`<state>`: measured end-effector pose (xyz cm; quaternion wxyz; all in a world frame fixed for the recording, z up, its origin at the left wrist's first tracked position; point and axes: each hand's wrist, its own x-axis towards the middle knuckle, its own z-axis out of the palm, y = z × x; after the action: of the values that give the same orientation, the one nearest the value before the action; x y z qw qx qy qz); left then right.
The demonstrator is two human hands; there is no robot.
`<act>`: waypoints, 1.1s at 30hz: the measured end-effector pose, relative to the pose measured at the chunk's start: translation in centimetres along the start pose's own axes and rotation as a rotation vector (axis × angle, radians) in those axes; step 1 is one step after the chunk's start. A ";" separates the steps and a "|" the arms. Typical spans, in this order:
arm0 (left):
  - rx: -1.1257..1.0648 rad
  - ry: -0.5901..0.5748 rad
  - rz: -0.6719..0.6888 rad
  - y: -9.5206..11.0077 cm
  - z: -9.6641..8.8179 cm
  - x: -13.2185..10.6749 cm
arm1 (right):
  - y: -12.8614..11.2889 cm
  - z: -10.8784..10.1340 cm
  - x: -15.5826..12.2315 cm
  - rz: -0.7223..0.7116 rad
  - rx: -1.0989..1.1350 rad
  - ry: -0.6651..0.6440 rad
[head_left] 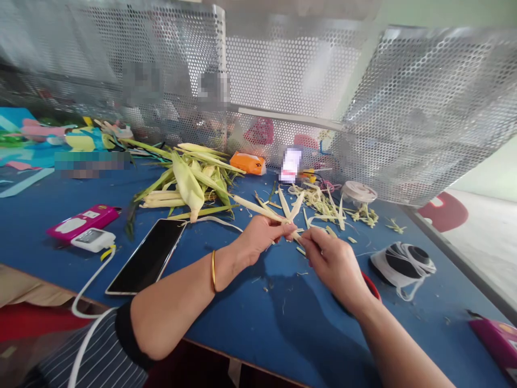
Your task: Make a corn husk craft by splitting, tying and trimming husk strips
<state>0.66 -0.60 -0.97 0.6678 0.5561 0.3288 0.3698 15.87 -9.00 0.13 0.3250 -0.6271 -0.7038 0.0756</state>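
Observation:
My left hand [260,237], with a gold bangle [214,271] on the wrist, pinches a pale corn husk strip [258,208]. Its long end points up and left, and shorter pieces fan out above the fingertips. Close beside it, my right hand [333,261] grips the near end of the husk between thumb and fingers; the exact fold there is hidden. Both hands are over the blue table. Behind my left hand lies a heap of green and pale corn husks [188,186]. Small husk scraps [323,205] are scattered beyond my right hand.
A tablet [149,258] and a magenta box [84,222] with a white cabled device [93,240] lie left. An orange packet [247,163], lit phone [291,164] and tape roll [359,191] stand behind. A black-and-white corded object [403,263] sits right. Perforated metal panels [283,70] border the back.

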 end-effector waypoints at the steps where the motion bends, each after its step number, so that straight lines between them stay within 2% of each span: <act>1: -0.010 -0.010 -0.010 0.0 -0.1 0.0 | 0.0 -0.4 0.1 0.018 0.062 -0.035; 5: -0.050 -0.088 -0.099 0.3 -0.3 0.0 | 0.6 -1.1 0.8 0.120 0.373 -0.209; 10: -0.060 -0.259 -0.231 0.8 -0.3 -0.7 | 1.5 -0.1 1.6 0.381 0.851 -0.084; 12: -0.058 -0.301 -0.263 0.8 -0.1 -1.0 | 1.4 0.5 1.6 0.427 1.027 -0.070; 14: -0.023 -0.306 -0.267 0.8 0.1 -1.2 | 1.2 0.9 1.4 0.434 1.108 -0.053; 18: 0.031 -0.302 -0.259 0.5 0.7 -1.3 | 1.0 1.7 1.0 0.436 1.054 0.060; 22: 0.038 -0.326 -0.323 0.6 0.8 -1.4 | 1.7 2.0 1.2 0.433 0.897 0.132; 23: 0.042 -0.346 -0.341 0.7 0.8 -1.4 | 1.8 1.9 1.3 0.410 0.804 0.192; 26: 0.052 -0.445 -0.374 0.8 0.7 -1.7 | 2.1 0.8 1.6 0.241 0.370 0.502; 27: 0.052 -0.486 -0.382 0.8 0.7 -1.9 | 2.0 0.5 1.6 0.162 0.254 0.525; 28: 0.052 -0.523 -0.391 0.8 0.8 -2.0 | 1.8 0.2 1.6 0.096 0.198 0.465; 30: 0.055 -0.573 -0.409 0.7 0.9 -2.1 | 1.3 -0.1 1.4 0.074 0.302 0.164; 32: 0.060 -0.601 -0.414 0.5 1.1 -2.2 | 0.8 0.0 1.1 0.212 0.576 -0.167; 33: 0.066 -0.614 -0.412 0.4 1.2 -2.2 | 0.6 0.1 0.9 0.307 0.712 -0.274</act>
<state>0.45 -3.06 -0.32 0.7774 0.5845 0.2303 0.0327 16.28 -8.00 0.06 0.4098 -0.5574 -0.5687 0.4450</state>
